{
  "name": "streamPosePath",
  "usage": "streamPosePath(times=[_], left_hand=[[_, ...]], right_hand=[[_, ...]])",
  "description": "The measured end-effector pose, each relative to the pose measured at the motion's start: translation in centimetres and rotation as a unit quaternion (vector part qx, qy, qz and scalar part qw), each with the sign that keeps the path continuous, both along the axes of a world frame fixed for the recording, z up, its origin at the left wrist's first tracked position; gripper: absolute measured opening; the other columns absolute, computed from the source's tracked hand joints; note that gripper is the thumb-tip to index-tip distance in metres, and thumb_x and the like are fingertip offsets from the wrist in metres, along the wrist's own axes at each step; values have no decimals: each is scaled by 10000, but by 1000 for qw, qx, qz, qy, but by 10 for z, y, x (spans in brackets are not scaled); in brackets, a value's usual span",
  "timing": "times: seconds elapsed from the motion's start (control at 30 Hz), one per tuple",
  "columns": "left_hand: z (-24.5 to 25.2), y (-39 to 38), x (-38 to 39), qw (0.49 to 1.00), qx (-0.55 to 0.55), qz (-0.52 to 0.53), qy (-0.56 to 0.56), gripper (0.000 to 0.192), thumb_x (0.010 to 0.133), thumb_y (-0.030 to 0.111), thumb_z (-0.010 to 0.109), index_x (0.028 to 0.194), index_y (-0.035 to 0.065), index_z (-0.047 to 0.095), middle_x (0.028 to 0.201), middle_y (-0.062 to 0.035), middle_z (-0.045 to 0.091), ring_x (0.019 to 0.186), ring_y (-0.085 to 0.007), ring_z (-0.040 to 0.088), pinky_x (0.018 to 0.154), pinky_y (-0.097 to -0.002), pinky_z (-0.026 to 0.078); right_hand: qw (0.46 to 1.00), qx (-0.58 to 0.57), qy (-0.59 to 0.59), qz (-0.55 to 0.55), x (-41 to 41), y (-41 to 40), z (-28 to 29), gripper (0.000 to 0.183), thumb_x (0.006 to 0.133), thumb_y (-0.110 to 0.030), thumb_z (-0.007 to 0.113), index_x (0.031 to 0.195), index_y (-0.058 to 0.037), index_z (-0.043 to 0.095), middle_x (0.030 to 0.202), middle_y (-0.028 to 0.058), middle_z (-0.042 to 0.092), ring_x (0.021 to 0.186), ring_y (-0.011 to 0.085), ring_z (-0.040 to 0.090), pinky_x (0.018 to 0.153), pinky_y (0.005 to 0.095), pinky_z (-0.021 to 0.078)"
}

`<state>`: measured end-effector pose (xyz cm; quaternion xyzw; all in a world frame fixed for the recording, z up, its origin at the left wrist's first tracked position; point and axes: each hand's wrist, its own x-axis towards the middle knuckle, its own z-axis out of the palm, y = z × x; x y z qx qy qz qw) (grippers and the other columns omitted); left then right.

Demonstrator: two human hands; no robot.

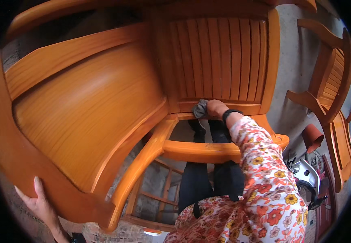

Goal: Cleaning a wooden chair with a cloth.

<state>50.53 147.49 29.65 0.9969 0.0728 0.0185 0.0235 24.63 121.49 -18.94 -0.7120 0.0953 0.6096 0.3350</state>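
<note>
A large varnished wooden chair (pixel 84 100), orange-brown, fills the left and middle of the head view. My right hand (pixel 217 108) grips a grey cloth (pixel 200 108), pressed on the lower rail beneath the vertical slats (pixel 221 60). The right forearm, in a floral sleeve, reaches over a curved wooden armrest (pixel 201 150). At the lower left, my left hand (pixel 38 199) rests against the outer edge of the broad wooden panel, thumb and fingers apart; part of that hand is hidden behind the wood.
Another wooden chair (pixel 342 130) stands at the far right. Near it are a reddish-brown bucket (pixel 312 138) and a white-fronted motor scooter (pixel 307 174). A wooden frame with crossbars (pixel 158 199) shows below the armrest, beside my dark-trousered legs.
</note>
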Motion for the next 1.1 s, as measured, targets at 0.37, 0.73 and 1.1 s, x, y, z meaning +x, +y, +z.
streamPosePath(times=[0.37,0.73,1.1], left_hand=[[-5,-2,-4,998,43,-35,25,533,834,165,568,1263,-15,308,1197,-140,440,1069,-217,444,929,-304,331],[-7,-4,-5,998,-17,-44,40,552,813,112,579,1275,1,299,1198,-119,432,1079,-204,429,942,-305,319],[-9,-10,-4,995,-61,-62,51,549,799,115,604,1254,0,318,1170,-98,442,1063,-182,432,930,-295,323]], right_hand=[[906,71,-40,-416,76,91,13,483,787,-265,443,1171,28,452,1211,270,420,1158,352,384,966,348,311],[979,93,-112,-141,111,89,20,313,698,-118,450,938,28,588,969,247,570,941,373,540,822,428,423],[882,187,-413,-126,107,132,184,180,657,-146,562,782,-17,554,767,187,561,751,347,571,673,438,470]])
